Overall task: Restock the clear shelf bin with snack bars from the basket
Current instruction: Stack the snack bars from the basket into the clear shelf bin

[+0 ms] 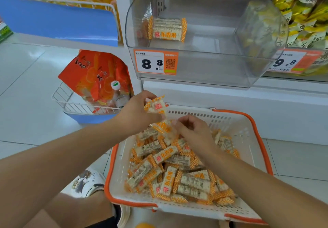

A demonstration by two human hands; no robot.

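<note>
Hovering over basket, loose snack bars heaped inside. My right hand pinches one bar at fingertips above heap. My left hand, just above basket's far rim, grips second bar between thumb and fingers. Beyond basket, clear bin holds single bar at left side.

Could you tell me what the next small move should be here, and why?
Probably lift the left hand up to the clear bin and drop in the snack bar it grips. The bin holds only one small stack, while the basket is still full, and the right hand is pinching another bar.
</note>
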